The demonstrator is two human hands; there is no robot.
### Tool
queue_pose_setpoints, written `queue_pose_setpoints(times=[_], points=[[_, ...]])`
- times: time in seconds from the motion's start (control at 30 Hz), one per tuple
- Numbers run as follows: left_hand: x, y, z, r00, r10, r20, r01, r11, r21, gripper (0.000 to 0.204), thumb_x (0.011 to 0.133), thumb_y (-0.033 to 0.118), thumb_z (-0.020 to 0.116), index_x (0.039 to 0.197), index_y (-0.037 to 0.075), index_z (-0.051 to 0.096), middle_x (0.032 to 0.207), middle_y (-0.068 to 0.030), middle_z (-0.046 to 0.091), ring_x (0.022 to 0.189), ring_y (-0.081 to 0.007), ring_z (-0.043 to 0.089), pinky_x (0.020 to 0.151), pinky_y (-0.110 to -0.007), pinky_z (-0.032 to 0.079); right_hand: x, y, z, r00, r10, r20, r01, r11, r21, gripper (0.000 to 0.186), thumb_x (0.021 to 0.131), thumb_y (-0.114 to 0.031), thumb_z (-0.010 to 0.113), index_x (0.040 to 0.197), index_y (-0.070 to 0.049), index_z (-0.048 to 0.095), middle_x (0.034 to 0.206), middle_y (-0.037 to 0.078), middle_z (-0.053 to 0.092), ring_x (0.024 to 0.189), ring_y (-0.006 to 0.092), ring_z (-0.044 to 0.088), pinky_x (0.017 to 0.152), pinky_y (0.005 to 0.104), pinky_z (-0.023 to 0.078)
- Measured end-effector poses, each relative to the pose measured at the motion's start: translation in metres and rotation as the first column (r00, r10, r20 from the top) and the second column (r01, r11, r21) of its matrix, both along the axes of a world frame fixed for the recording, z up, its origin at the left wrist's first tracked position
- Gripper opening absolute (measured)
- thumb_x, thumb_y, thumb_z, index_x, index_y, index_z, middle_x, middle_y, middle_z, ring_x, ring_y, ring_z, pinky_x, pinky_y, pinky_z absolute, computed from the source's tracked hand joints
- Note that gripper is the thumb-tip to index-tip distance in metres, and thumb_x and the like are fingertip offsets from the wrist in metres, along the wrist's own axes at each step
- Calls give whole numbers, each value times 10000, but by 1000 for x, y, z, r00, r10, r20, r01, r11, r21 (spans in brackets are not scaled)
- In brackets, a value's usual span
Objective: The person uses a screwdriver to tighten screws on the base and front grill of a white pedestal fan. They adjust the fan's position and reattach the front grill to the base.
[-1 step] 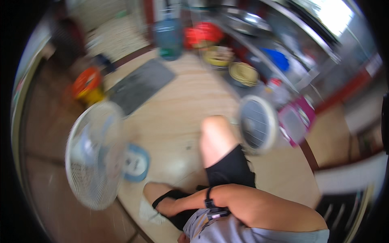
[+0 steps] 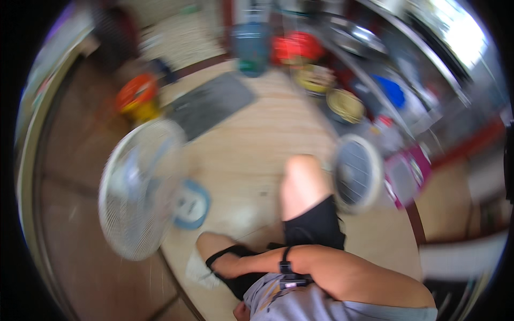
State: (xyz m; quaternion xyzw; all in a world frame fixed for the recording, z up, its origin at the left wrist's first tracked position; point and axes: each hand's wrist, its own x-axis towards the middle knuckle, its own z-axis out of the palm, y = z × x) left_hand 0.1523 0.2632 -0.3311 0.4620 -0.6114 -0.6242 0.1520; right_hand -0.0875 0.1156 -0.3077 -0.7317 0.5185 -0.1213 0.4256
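Observation:
My right arm crosses in front of my body, with a black strap and a small dark device (image 2: 292, 282) on it. My right hand (image 2: 227, 266) lies against my left thigh, just below the bent left knee (image 2: 214, 245). Blur hides its fingers. At the lower edge, beside my grey shirt (image 2: 273, 297), a small part of my left hand (image 2: 242, 311) shows; how its fingers lie is hidden. To the left stands a fan with a round white cage (image 2: 142, 190) and a blue-and-white base (image 2: 191, 205).
A round lidded bin (image 2: 357, 174) stands right of my right knee, beside a purple-and-clear box (image 2: 408, 174). Farther off are a grey mat (image 2: 211, 104), a blue water bottle (image 2: 250, 48), an orange-and-yellow bucket (image 2: 138, 99), a yellow basket (image 2: 345, 105) and a metal shelf (image 2: 364, 75).
The room's things have shifted right in the picture as the view turned, and the fan sits slightly higher. My arm and hands keep nearly the same pose.

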Motion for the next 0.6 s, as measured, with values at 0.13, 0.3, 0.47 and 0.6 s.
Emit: queue_pose_setpoints(times=[0.13, 0.3, 0.47, 0.6], points=[[-72, 23, 54, 923, 383, 46, -383, 924, -5, 212, 829, -44, 673, 1030, -1, 727, 704, 2, 629, 649, -54, 546, 598, -248, 478, -31, 6, -2, 995, -85, -41, 83, 995, -63, 193, 840, -129, 602, 999, -40, 667, 1019, 216, 698, 953, 412, 679, 806, 516, 543], [-120, -4, 92, 868, 421, 263, -382, 905, -189, 156, 887, 171, 697, 927, 32, 754, 715, -132, 710, 626, -208, 689, 615, -356, 532, -47, -4, 3, 997, -78, -11, 77, 997, -23, 201, 891, -168, 612, 1056, -58, 639, 1033, 206, 689, 992, 400, 658, 845, 514, 518], [-137, -15, 106, 785, 393, 480, -282, 915, -288, 228, 891, 244, 623, 840, 55, 741, 810, -203, 695, 755, -409, 683, 675, -491, 538, -56, -5, 20, 992, -28, -121, 24, 999, -33, 205, 912, -192, 611, 1057, -50, 632, 980, 206, 703, 933, 406, 678, 810, 511, 531], [-154, -15, 114, 743, 500, 445, -416, 866, -280, 239, 821, 258, 647, 840, 44, 751, 790, -187, 713, 762, -393, 699, 706, -486, 556, -61, -3, 27, 997, 43, -57, -47, 996, -80, 221, 945, -240, 622, 1050, -46, 625, 949, 213, 702, 896, 417, 681, 777, 515, 533]])
